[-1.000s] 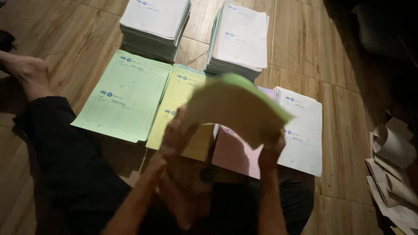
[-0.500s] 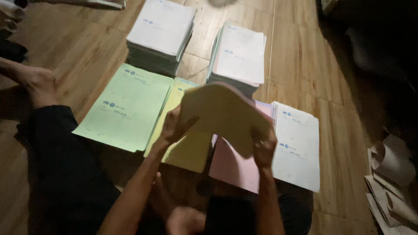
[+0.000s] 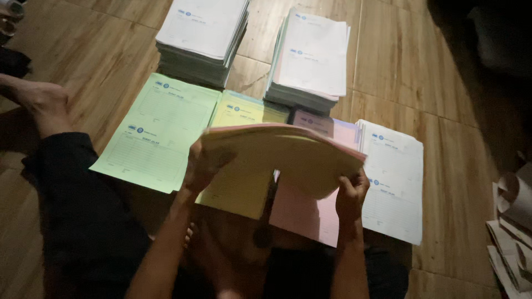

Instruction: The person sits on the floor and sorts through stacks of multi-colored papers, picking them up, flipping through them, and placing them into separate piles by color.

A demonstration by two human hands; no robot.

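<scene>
Paper Bundle Held Up Over the Piles

Paper is in both of your hands. Your left hand (image 3: 206,163) grips the left edge of the bundle (image 3: 282,158), fingers closed tight on it. Your right hand (image 3: 350,196) pinches the right edge from below. The bundle hangs in the air above the floor (image 3: 454,166), bent like a little roof, with a pink sheet on top and yellow under it.

Under it lie four flat piles in a row: green (image 3: 158,133), yellow (image 3: 244,113), pink (image 3: 305,207) and white (image 3: 393,177). Two tall white stacks (image 3: 202,33) stand behind them, a bit apart from each other. Some rolled paper (image 3: 512,221) sits off to the right.

To hold it well, I think you should keep both grips even, so the sheets do not slide out of line. The bend looks big, so ease your hands apart a little to flatten it, or the paper may crease. Keep your thumbs near the edges, not the middle. The bundle hides part of the yellow and pink piles, so lift it high enough not to brush them and push them crooked. The light is dim, so go slow and watch the edges.
</scene>
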